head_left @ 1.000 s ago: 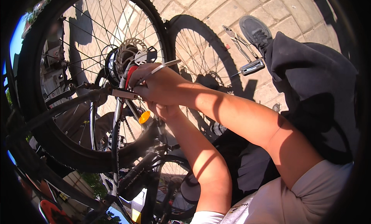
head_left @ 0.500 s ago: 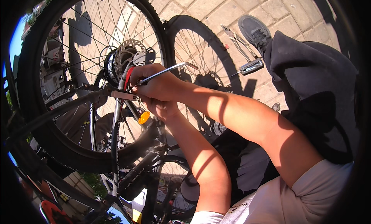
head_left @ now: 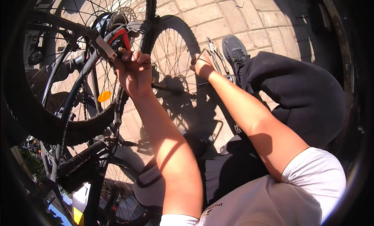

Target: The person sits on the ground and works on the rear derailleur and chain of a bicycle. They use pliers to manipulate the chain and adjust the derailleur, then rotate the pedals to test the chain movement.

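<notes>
Where the wheel stands [head_left: 87, 128]: upper left, its tyre curving down past the left hand, spokes and brake rotor [head_left: 124, 15] filling the ring. That's our landmark.
Left hand [head_left: 135, 70]: right up at the wheel, over its right-hand side, fingers curled narrow; whether they pinch anything, I cannot tell.
Red part [head_left: 125, 37]: inside the wheel's outline, near the rotor, just above the curled fingertips.
Grey block [head_left: 106, 47]: on the dark frame bar crossing the wheel, its lower end right by the left fingers. Tight quarters there!
Right hand [head_left: 203, 65]: out to the right of the wheel, well apart from it, closed narrow around a thin bent rod [head_left: 201, 53].
Pliers [head_left: 214, 50]: on the paving [head_left: 194, 11], right of the wheel and past the right hand, partly screened by it.
Shoe [head_left: 233, 50]: farther right of the wheel, just beside the pliers, hemming that edge.
Room to move: a generous gap between wheel and right hand, crossed by the wheel's shadow [head_left: 183, 25]; sunlit paving stretches up and right.
Orange reflector [head_left: 104, 96]: low on the wheel, inside the tyre, below the left hand.
</notes>
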Motion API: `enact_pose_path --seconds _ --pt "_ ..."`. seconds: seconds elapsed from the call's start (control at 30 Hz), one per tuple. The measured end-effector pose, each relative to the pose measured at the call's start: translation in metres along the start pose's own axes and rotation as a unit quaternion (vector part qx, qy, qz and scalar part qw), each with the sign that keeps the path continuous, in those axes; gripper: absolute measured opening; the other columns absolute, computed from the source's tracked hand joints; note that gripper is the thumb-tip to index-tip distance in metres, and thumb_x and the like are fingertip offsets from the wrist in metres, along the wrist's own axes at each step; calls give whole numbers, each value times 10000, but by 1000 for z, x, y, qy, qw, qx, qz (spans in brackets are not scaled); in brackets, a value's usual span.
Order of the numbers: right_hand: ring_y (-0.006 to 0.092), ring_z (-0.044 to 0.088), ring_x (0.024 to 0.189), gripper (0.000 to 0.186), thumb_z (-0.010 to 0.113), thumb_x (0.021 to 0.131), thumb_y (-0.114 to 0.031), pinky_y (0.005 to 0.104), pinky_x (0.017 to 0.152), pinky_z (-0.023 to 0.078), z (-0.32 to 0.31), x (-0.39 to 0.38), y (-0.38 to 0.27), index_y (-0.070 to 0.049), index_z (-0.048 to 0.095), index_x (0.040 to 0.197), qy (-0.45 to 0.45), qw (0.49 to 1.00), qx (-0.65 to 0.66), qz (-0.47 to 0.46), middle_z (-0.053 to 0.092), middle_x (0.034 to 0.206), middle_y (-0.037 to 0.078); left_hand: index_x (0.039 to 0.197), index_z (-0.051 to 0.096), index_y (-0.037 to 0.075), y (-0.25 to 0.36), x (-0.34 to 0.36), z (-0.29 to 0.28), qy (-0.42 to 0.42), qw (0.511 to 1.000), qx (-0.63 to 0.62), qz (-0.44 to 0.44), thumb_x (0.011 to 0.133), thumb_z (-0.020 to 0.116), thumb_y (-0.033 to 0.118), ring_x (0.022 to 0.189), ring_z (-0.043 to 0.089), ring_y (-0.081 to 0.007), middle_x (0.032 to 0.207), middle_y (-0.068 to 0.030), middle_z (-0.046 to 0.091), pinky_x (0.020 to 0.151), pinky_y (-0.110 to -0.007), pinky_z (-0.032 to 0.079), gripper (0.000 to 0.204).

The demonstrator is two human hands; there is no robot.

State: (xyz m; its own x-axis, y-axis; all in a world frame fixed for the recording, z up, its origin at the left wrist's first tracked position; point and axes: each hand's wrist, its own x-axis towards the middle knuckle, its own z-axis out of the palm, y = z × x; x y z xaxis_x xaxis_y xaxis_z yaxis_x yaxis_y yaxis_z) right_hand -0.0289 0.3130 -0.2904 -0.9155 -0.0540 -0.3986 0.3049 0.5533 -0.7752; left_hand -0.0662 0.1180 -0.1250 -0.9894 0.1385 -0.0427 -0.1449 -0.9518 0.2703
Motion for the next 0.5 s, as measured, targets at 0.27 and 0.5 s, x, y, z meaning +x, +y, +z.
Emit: enact_pose_path --seconds 0.27,0.5 --pt "335 674 809 414 769 744 -296 418 703 529 65 4 98 35 653 964 67 974 -170 137 682 880 207 1038 597 -53 -6 -20 32 118 946 -266 140 964 390 143 919 595 -311 991 -200 647 889 -456 464 294" --pt "251 697 725 329 819 645 -175 367 678 547 33 11 103 59 699 842 -55 967 -96 228 706 816 167 1129 496 -79 -12 -15 30 31 920 -384 74 984 293 210 932 538 -314 1037 -233 580 875 -459 424 382"
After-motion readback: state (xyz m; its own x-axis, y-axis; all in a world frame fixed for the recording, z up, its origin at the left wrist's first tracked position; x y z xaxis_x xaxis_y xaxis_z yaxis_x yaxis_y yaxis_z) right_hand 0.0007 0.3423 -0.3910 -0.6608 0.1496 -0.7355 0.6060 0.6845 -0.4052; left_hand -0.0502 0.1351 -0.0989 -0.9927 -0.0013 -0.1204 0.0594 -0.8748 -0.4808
